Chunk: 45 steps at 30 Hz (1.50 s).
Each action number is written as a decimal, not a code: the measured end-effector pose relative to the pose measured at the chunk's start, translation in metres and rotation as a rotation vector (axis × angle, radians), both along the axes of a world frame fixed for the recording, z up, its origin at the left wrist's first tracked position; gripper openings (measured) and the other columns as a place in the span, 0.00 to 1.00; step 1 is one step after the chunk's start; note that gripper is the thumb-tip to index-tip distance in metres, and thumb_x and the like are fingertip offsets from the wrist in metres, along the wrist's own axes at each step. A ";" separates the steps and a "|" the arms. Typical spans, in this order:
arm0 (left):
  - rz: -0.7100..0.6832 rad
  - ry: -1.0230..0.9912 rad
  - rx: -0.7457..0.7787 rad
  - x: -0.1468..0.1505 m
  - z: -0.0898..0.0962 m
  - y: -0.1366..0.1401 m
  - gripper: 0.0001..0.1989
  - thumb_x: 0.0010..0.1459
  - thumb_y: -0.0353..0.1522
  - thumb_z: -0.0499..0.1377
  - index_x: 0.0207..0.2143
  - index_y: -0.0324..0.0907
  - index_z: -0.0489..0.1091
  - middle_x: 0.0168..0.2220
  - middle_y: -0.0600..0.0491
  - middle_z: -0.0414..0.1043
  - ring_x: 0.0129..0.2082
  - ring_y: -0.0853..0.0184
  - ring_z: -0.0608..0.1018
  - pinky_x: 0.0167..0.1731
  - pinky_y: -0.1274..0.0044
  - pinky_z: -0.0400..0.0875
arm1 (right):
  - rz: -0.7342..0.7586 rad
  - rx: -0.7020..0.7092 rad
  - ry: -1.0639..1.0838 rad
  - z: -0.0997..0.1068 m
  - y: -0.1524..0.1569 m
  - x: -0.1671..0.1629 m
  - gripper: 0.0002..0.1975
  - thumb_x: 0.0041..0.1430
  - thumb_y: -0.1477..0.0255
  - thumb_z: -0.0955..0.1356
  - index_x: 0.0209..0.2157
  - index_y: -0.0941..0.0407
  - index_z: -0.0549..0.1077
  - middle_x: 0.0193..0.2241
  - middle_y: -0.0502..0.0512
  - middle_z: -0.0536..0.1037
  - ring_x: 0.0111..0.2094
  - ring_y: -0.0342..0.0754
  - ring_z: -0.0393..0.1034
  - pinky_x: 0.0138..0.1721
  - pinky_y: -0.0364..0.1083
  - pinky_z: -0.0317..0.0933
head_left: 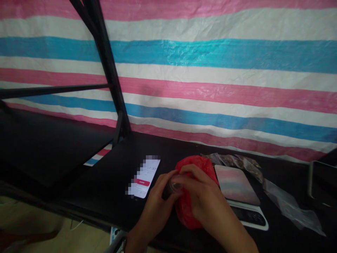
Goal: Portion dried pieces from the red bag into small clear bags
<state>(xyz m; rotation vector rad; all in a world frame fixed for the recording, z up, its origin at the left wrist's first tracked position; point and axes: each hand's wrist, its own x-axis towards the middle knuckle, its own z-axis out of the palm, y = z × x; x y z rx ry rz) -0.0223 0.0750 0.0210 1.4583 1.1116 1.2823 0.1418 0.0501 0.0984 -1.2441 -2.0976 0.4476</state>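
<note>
My left hand (158, 203) is curled around a small clear plastic thing with a rounded rim (176, 186); I cannot tell whether it is a cup or a bag. The thumb and fingers of my right hand (204, 193) close in at that same rim. Behind and under the right hand lies a crumpled red plastic bag (184, 212), partly covered by it. Just right of the red bag stands a flat digital scale (237, 184) with a shiny plate, its display at the near end. A lit phone (144, 179) rests to the left of my left hand.
Behind the scale are several small zip bags (237, 161) with brownish bits inside. A flat clear bag (295, 207) lies right of the scale. A dark device (323, 182) sits at the right edge. A black metal frame (105, 63) rises at the left before a striped sheet (210, 80).
</note>
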 end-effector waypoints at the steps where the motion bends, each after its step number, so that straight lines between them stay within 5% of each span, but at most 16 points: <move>1: 0.017 -0.013 -0.003 0.000 0.001 0.001 0.21 0.58 0.32 0.67 0.55 0.51 0.79 0.56 0.50 0.80 0.58 0.55 0.79 0.60 0.64 0.73 | -0.005 0.002 0.056 0.000 0.001 0.001 0.31 0.62 0.89 0.61 0.53 0.45 0.82 0.56 0.55 0.77 0.56 0.51 0.74 0.59 0.53 0.69; 6: 0.118 -0.121 -0.029 -0.005 0.006 0.003 0.20 0.60 0.38 0.67 0.55 0.50 0.78 0.58 0.48 0.80 0.59 0.55 0.79 0.62 0.64 0.70 | -0.139 0.042 0.215 0.003 0.005 0.018 0.20 0.67 0.78 0.67 0.54 0.46 0.80 0.53 0.56 0.78 0.55 0.54 0.74 0.60 0.54 0.68; 10: 0.184 -0.237 -0.005 -0.011 0.002 -0.003 0.28 0.63 0.45 0.66 0.64 0.50 0.71 0.59 0.47 0.77 0.61 0.55 0.76 0.65 0.65 0.65 | -0.269 0.007 0.144 0.001 0.006 0.042 0.16 0.63 0.75 0.70 0.50 0.48 0.81 0.50 0.57 0.80 0.52 0.56 0.76 0.58 0.57 0.68; 14: 0.178 -0.304 -0.016 -0.012 -0.001 -0.009 0.33 0.62 0.49 0.67 0.66 0.51 0.69 0.61 0.48 0.74 0.63 0.55 0.73 0.66 0.68 0.62 | -0.242 -0.141 0.030 -0.008 0.007 0.046 0.18 0.60 0.79 0.71 0.50 0.49 0.81 0.53 0.58 0.80 0.55 0.58 0.75 0.61 0.59 0.65; 16: 0.164 -0.345 -0.001 -0.012 0.003 -0.010 0.33 0.61 0.49 0.67 0.65 0.51 0.70 0.60 0.48 0.74 0.63 0.56 0.73 0.65 0.70 0.62 | -0.212 -0.108 0.065 -0.008 0.006 0.038 0.19 0.62 0.77 0.71 0.53 0.49 0.80 0.57 0.58 0.77 0.60 0.58 0.71 0.65 0.59 0.62; 19: 0.064 -0.473 0.004 -0.010 0.015 -0.011 0.34 0.59 0.50 0.68 0.64 0.50 0.69 0.48 0.50 0.77 0.50 0.59 0.79 0.54 0.71 0.72 | -0.198 -0.018 0.168 -0.003 0.002 0.021 0.14 0.68 0.74 0.69 0.53 0.49 0.80 0.56 0.58 0.77 0.59 0.56 0.71 0.65 0.58 0.62; 22: -0.051 -0.584 -0.111 -0.007 0.030 -0.018 0.35 0.54 0.52 0.69 0.61 0.51 0.68 0.42 0.51 0.78 0.39 0.59 0.80 0.42 0.70 0.76 | -0.141 -0.075 0.278 0.002 -0.004 0.004 0.14 0.70 0.73 0.69 0.53 0.47 0.80 0.54 0.55 0.78 0.57 0.52 0.72 0.62 0.54 0.64; 26: -0.064 -0.579 -0.258 0.000 0.035 -0.025 0.31 0.49 0.51 0.72 0.50 0.52 0.66 0.42 0.53 0.79 0.36 0.61 0.80 0.35 0.72 0.75 | -0.089 -0.168 0.392 0.002 -0.007 -0.010 0.09 0.69 0.73 0.70 0.47 0.48 0.81 0.47 0.52 0.81 0.50 0.50 0.75 0.55 0.48 0.67; 31: -0.148 -0.618 -0.210 0.002 0.026 -0.025 0.27 0.52 0.52 0.71 0.43 0.52 0.63 0.39 0.57 0.78 0.30 0.67 0.77 0.29 0.78 0.70 | -0.071 -0.180 0.480 0.004 -0.007 -0.008 0.06 0.67 0.74 0.70 0.38 0.51 0.81 0.40 0.50 0.81 0.40 0.47 0.76 0.43 0.44 0.67; 37: 0.040 -0.394 -0.094 -0.001 0.021 -0.030 0.23 0.60 0.54 0.67 0.46 0.48 0.70 0.43 0.51 0.78 0.43 0.59 0.80 0.44 0.71 0.75 | -0.164 -0.152 0.408 0.000 -0.006 -0.012 0.08 0.69 0.70 0.67 0.40 0.53 0.79 0.36 0.53 0.82 0.36 0.50 0.76 0.40 0.46 0.68; 41: 0.189 -0.237 0.074 0.005 0.037 -0.027 0.21 0.67 0.53 0.60 0.46 0.46 0.73 0.45 0.49 0.79 0.47 0.59 0.80 0.51 0.69 0.74 | -0.152 -0.094 0.419 -0.002 -0.004 -0.017 0.10 0.70 0.66 0.66 0.41 0.53 0.79 0.39 0.56 0.83 0.39 0.52 0.77 0.43 0.48 0.70; 45: 0.089 -0.099 0.211 0.012 0.056 -0.012 0.17 0.73 0.47 0.54 0.49 0.46 0.75 0.47 0.48 0.80 0.48 0.60 0.80 0.50 0.70 0.74 | -0.227 -0.010 0.573 0.001 0.000 -0.011 0.11 0.67 0.62 0.68 0.40 0.53 0.79 0.41 0.58 0.84 0.40 0.53 0.79 0.43 0.49 0.73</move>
